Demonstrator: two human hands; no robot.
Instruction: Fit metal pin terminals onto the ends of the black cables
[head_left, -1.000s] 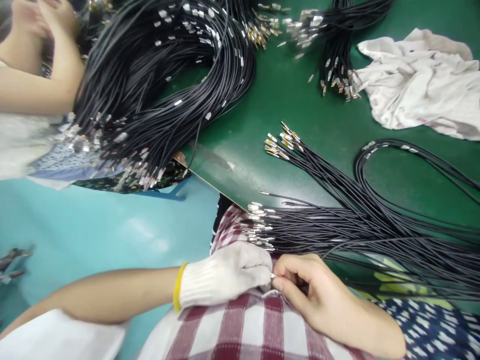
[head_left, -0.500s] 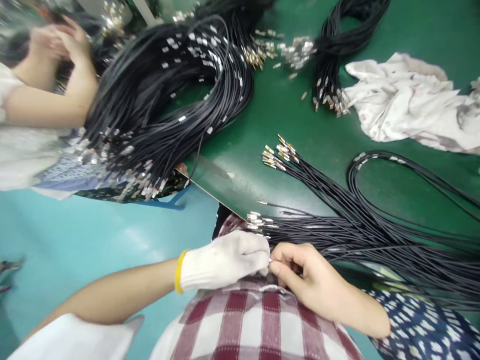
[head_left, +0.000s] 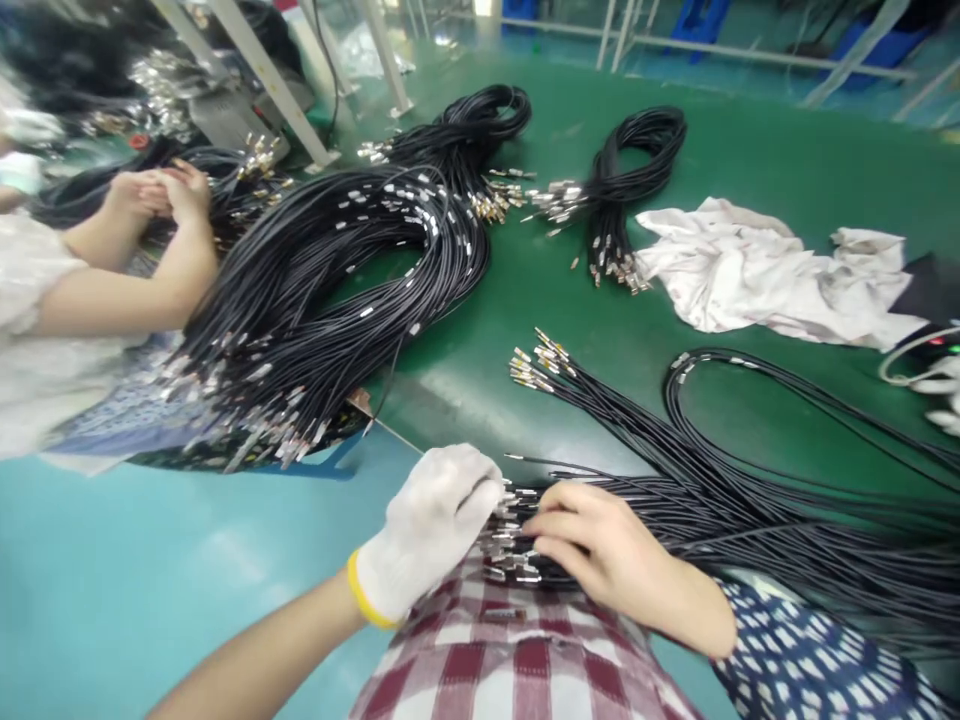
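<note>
Presently, from where I stand, the operator works with both hands at the near edge of the green bench (head_left: 592, 310). The left hand (head_left: 431, 530), in a white glove with a yellow cuff, is bent at the left end of the near cable bundle (head_left: 720, 525). Its fingers curl down beside the metal terminals (head_left: 517, 575); the glove conceals the fingertips, so I cannot tell whether this grip is clamped on a terminal. The right hand (head_left: 607, 550), bare, is positioned over the same cables, immediately right of the terminals. Its fingers are curled and the thumb is below them; whether that grip is closed on a cable cannot be determined.

The near cable bundle is black and extends right along the bench edge, in front of the operator's checked garment (head_left: 517, 660). A second group of cables (head_left: 600, 395) branches up and left from it, ending in terminals. A cable loop (head_left: 679, 380) arches behind.

Farther back, a white cloth (head_left: 750, 275) lies crumpled beside a coiled bundle (head_left: 645, 150). At left, a large cable bundle (head_left: 442, 275) overhangs the bench, near a co-worker's clasped hands (head_left: 161, 190).
</note>
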